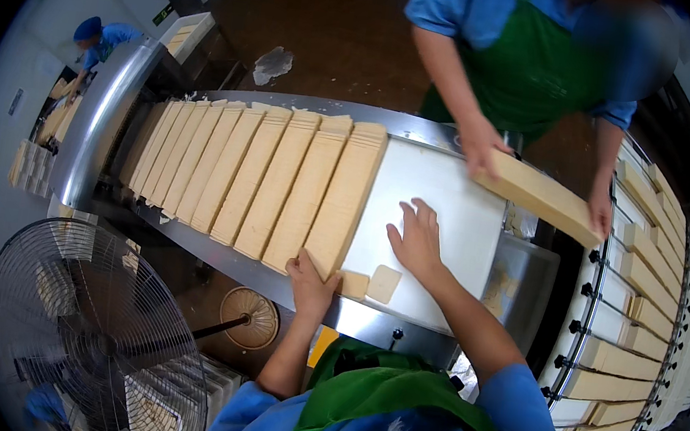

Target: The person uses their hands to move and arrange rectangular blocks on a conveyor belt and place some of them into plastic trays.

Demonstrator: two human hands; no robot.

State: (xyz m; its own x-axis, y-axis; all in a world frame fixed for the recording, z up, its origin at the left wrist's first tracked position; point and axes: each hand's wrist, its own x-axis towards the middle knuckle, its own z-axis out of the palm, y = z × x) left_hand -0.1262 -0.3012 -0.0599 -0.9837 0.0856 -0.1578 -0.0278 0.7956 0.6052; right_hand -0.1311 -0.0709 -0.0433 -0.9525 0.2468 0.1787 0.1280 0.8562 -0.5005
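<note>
Long rows of thin beige rectangular pieces, perhaps biscuits, lie side by side across the conveyor. The fingers and thumb of my left hand [311,287] grip the near end of the rightmost row [348,199]. Beside that thumb are a small loose stack of beige pieces [352,284] and a single flat piece [385,284], both on the white surface [443,176]. My right hand [420,239] hovers over this surface, fingers spread, with nothing in it. Across from me, a co-worker's two hands hold another long beige row [539,195] by its ends.
At the right is a rack [630,325] with more beige rows. A grey bin [534,271] with broken pieces sits between it and the conveyor. A metal hood [109,120] covers the conveyor's left end. A large fan [105,341] stands at the lower left.
</note>
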